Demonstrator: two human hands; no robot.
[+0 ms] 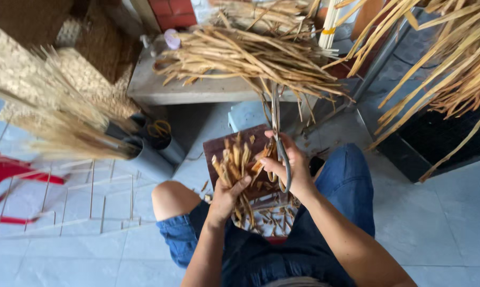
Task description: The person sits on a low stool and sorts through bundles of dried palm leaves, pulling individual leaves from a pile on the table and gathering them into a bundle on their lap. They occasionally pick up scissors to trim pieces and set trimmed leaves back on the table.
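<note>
Much is cut off here: the hanging dried strips (pixel 452 64) at the upper right run out of frame, and the woven panels (pixel 32 64) at the upper left are only partly seen. The tips of the scissors (pixel 278 133) are lost against the pale fibres behind them, so how far the blades are parted cannot be made out. What lies under the dark board (pixel 240 159) is hidden by the hands and the bundle.

A grey table (pixel 197 87) is seen straight ahead, loaded with a heap of long dried reeds (pixel 240 53), some drooping over its front edge. To the left, dark tubes (pixel 139 141) stuffed with pale straw (pixel 64 133) are leaned on the tiled floor (pixel 452 223), beside a white wire rack (pixel 80 196) and a red plastic piece (pixel 6 175). Short offcuts (pixel 272 215) are scattered between the knees.

Now the hands: the left hand (pixel 226 196) is closed around a bundle of short cut stalks (pixel 234 159), held upright over the board. The right hand (pixel 290 167) is curled through the scissor handles, fingers wrapped, with the blades pointed up and away, just beside the bundle.
</note>
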